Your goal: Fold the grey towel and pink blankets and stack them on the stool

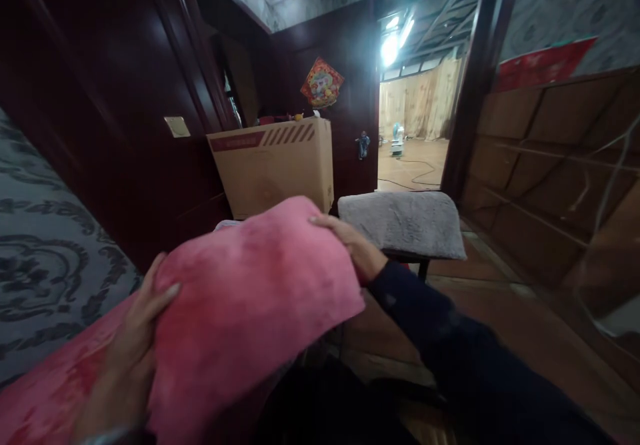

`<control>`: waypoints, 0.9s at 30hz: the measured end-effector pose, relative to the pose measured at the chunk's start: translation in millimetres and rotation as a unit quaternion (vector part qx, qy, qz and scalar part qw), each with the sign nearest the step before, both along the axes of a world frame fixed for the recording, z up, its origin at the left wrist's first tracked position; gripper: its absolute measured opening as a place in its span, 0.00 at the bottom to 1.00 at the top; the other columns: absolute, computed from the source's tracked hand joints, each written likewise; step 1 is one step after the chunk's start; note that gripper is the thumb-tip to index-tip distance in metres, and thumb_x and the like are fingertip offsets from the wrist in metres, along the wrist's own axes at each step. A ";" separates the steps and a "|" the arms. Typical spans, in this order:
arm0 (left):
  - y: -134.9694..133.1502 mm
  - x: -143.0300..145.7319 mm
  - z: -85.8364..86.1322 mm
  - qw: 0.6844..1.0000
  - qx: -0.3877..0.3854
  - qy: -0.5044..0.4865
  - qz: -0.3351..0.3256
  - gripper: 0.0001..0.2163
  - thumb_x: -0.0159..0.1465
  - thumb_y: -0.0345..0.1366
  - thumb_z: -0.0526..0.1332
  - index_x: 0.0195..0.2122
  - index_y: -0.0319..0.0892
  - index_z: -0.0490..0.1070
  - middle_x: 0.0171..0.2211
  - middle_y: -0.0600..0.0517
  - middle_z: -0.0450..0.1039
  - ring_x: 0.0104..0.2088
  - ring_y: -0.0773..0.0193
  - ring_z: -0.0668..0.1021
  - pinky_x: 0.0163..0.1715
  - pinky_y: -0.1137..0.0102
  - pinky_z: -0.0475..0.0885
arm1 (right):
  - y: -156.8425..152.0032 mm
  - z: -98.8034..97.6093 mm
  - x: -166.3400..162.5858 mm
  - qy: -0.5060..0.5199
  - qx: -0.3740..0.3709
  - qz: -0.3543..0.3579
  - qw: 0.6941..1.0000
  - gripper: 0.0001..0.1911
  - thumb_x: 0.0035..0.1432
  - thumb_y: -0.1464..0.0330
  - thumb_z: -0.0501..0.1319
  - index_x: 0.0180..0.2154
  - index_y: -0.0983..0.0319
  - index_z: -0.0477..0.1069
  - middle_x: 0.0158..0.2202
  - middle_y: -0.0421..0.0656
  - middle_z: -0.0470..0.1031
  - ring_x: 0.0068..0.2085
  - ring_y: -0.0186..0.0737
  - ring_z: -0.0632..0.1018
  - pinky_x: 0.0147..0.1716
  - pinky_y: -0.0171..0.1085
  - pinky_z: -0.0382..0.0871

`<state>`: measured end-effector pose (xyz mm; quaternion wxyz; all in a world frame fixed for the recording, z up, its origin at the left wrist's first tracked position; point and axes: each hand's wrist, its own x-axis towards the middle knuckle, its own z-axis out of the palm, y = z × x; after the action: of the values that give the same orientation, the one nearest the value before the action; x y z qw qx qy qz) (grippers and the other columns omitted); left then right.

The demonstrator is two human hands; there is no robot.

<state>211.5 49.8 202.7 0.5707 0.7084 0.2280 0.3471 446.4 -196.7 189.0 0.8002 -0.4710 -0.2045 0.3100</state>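
Note:
A soft pink blanket [250, 298] fills the lower left and middle of the head view, bunched up in front of me. My left hand [133, 338] grips its near left side, thumb on top and fingers curled under the cloth. My right hand [350, 242], in a dark sleeve, holds its far right edge, fingers pressed over the fold. Just beyond the right hand a grey fluffy cushion [405, 222] lies on a dark stool.
A large cardboard box [275, 168] stands against dark wooden wall panels. An open doorway [415, 125] leads to a lit room with a small fan. Wooden panelling [550, 165] runs along the right; patterned grey fabric [45, 258] lies at the left.

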 end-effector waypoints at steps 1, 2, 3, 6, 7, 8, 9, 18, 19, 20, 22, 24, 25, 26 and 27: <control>-14.4 27.4 14.2 0.998 -0.033 -0.030 -0.041 0.27 0.55 0.42 0.70 0.55 0.74 0.72 0.62 0.75 0.68 0.67 0.58 0.68 0.66 0.62 0.65 | -26.4 10.6 10.9 -0.002 -0.008 -0.033 0.999 0.12 0.53 0.65 0.67 0.40 0.62 0.77 0.34 0.46 0.81 0.41 0.47 0.82 0.48 0.44 0.79; -28.2 55.9 27.8 0.991 -0.050 -0.049 -0.112 0.30 0.56 0.38 0.69 0.59 0.69 0.70 0.66 0.71 0.65 0.68 0.59 0.67 0.68 0.63 0.61 | -52.0 20.5 21.5 -0.014 -0.006 -0.067 0.998 0.13 0.55 0.64 0.67 0.42 0.63 0.76 0.33 0.47 0.81 0.41 0.48 0.82 0.47 0.45 0.79; -40.8 85.4 40.2 0.985 -0.076 -0.071 -0.142 0.32 0.54 0.33 0.69 0.60 0.64 0.71 0.66 0.67 0.66 0.67 0.59 0.68 0.68 0.63 0.61 | -76.4 29.6 32.0 -0.032 -0.002 -0.110 0.993 0.13 0.56 0.64 0.67 0.43 0.63 0.76 0.33 0.46 0.81 0.40 0.49 0.82 0.46 0.46 0.80; -70.0 178.9 66.4 0.954 -0.069 -0.112 -0.271 0.36 0.54 0.28 0.67 0.65 0.53 0.66 0.66 0.53 0.68 0.64 0.57 0.72 0.65 0.64 0.67 | -142.0 50.8 64.4 -0.078 -0.012 -0.212 0.974 0.14 0.58 0.65 0.65 0.45 0.62 0.76 0.33 0.45 0.81 0.41 0.50 0.82 0.45 0.47 0.80; -78.2 210.5 70.6 0.942 -0.067 -0.120 -0.307 0.37 0.54 0.28 0.67 0.66 0.52 0.64 0.64 0.51 0.69 0.62 0.56 0.74 0.63 0.63 0.70 | -161.0 55.4 75.7 -0.090 -0.017 -0.244 0.965 0.14 0.58 0.64 0.65 0.46 0.62 0.76 0.33 0.45 0.81 0.41 0.50 0.82 0.45 0.48 0.80; -86.6 241.0 72.3 0.929 -0.068 -0.130 -0.339 0.38 0.54 0.27 0.66 0.68 0.52 0.62 0.64 0.50 0.70 0.60 0.55 0.76 0.61 0.62 0.71 | -178.3 58.3 87.3 -0.100 -0.024 -0.274 0.956 0.15 0.59 0.64 0.64 0.47 0.61 0.76 0.33 0.45 0.81 0.41 0.51 0.82 0.44 0.49 0.80; -95.8 269.6 71.4 0.918 -0.069 -0.140 -0.364 0.39 0.55 0.27 0.66 0.68 0.52 0.61 0.64 0.50 0.70 0.60 0.55 0.76 0.61 0.61 0.72 | -193.7 59.4 98.8 -0.107 -0.033 -0.300 0.947 0.15 0.59 0.63 0.64 0.47 0.61 0.76 0.33 0.45 0.81 0.41 0.51 0.82 0.43 0.49 0.81; -175.5 377.5 -13.1 0.950 -0.090 0.002 -0.297 0.29 0.63 0.29 0.63 0.67 0.37 0.63 0.64 0.38 0.69 0.60 0.54 0.75 0.60 0.62 0.71 | -245.4 7.0 143.3 -0.011 -0.151 -0.342 0.928 0.11 0.63 0.63 0.62 0.44 0.60 0.76 0.32 0.44 0.81 0.35 0.48 0.82 0.38 0.45 0.81; -176.0 378.8 -19.5 0.953 -0.071 -0.003 -0.293 0.28 0.64 0.29 0.63 0.66 0.36 0.64 0.64 0.38 0.68 0.62 0.55 0.74 0.61 0.64 0.69 | -245.6 1.1 140.8 -0.029 -0.131 -0.333 0.933 0.11 0.63 0.62 0.62 0.44 0.59 0.76 0.33 0.44 0.81 0.36 0.47 0.83 0.39 0.44 0.81; -174.9 380.0 -23.7 0.954 -0.054 -0.011 -0.293 0.27 0.64 0.29 0.63 0.65 0.35 0.64 0.65 0.38 0.68 0.63 0.56 0.73 0.62 0.66 0.67 | -245.9 -3.4 138.6 -0.047 -0.111 -0.324 0.938 0.10 0.63 0.62 0.62 0.44 0.59 0.76 0.33 0.43 0.82 0.37 0.47 0.83 0.40 0.43 0.81; -170.4 382.1 -26.3 0.951 -0.039 -0.018 -0.305 0.26 0.65 0.29 0.62 0.65 0.35 0.64 0.65 0.39 0.68 0.63 0.57 0.73 0.63 0.67 0.66 | -247.1 -8.1 137.7 -0.054 -0.091 -0.319 0.942 0.10 0.63 0.62 0.63 0.43 0.58 0.76 0.34 0.43 0.82 0.37 0.46 0.83 0.41 0.42 0.81; -166.7 384.3 -24.4 0.946 -0.051 -0.013 -0.321 0.26 0.65 0.29 0.62 0.66 0.37 0.64 0.64 0.41 0.69 0.61 0.58 0.74 0.62 0.66 0.67 | -249.2 -8.3 142.8 -0.023 -0.092 -0.324 0.941 0.09 0.62 0.62 0.62 0.41 0.58 0.75 0.33 0.44 0.81 0.37 0.47 0.83 0.40 0.43 0.81; -165.8 385.3 -22.5 0.943 -0.062 -0.009 -0.327 0.26 0.66 0.29 0.61 0.66 0.38 0.64 0.64 0.41 0.69 0.61 0.58 0.74 0.62 0.65 0.68 | -250.6 -7.2 146.9 -0.006 -0.096 -0.325 0.941 0.08 0.62 0.62 0.62 0.40 0.59 0.75 0.32 0.44 0.81 0.36 0.47 0.82 0.40 0.44 0.81; -165.8 386.2 -20.3 0.942 -0.072 -0.006 -0.329 0.27 0.66 0.29 0.61 0.66 0.39 0.63 0.64 0.42 0.69 0.61 0.57 0.74 0.61 0.65 0.69 | -252.3 -5.5 151.5 0.004 -0.099 -0.327 0.940 0.08 0.61 0.63 0.62 0.40 0.59 0.75 0.32 0.45 0.81 0.36 0.48 0.82 0.40 0.44 0.81; -166.5 387.1 -17.8 0.942 -0.077 -0.006 -0.327 0.27 0.65 0.29 0.62 0.66 0.39 0.63 0.64 0.42 0.69 0.61 0.57 0.74 0.61 0.65 0.69 | -254.1 -3.2 156.1 0.003 -0.102 -0.328 0.939 0.07 0.59 0.65 0.63 0.40 0.59 0.75 0.32 0.44 0.81 0.35 0.48 0.82 0.40 0.45 0.81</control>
<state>598.7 -116.8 184.9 0.7074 0.6952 0.0063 0.1272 602.5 -450.7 185.7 0.8057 -0.5902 -0.0040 0.0508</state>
